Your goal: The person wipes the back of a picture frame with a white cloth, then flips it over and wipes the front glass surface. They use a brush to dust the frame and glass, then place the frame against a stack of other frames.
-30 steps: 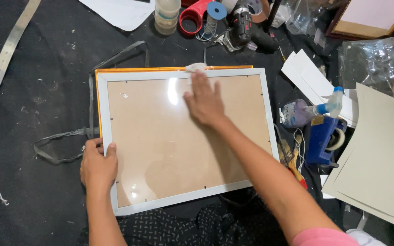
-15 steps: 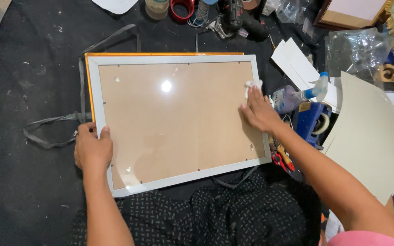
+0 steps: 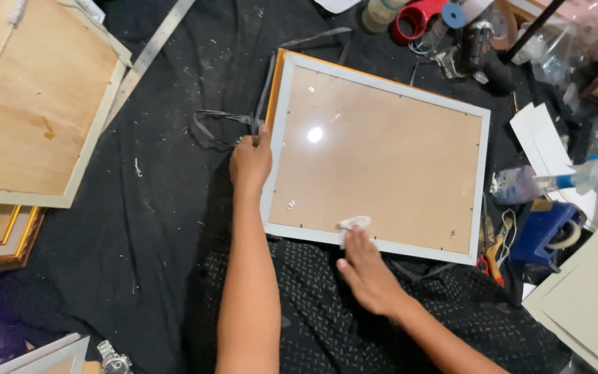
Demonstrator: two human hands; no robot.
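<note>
plainly, the white picture frame (image 3: pixel 482 181), glazed over a brown backing and laid slightly askew on the black cloth (image 3: pixel 153 228) covering the floor, was steadied at its left rail by the left hand (image 3: pixel 249 163), whose fingers were curled over the edge. a small white wad of cloth (image 3: pixel 354 223) was pressed against the lower rail by the fingertips of the right hand (image 3: pixel 367 273), so neither hand was empty or fully clenched. several risks could be judged from this. the glass could be cracked if too much weight were put through the right hand near the edge. grit and white specks scattered on the black cloth could be picked up by the wad and dragged across the pane, leaving scratches. the frame could be slid off square if the left hand's grip were loosened. the spray bottle (image 3: pixel 541 184) and the blue tape dispenser (image 3: pixel 540 232), lying just beside the right rail, could be knocked by a wide sweep.
</note>
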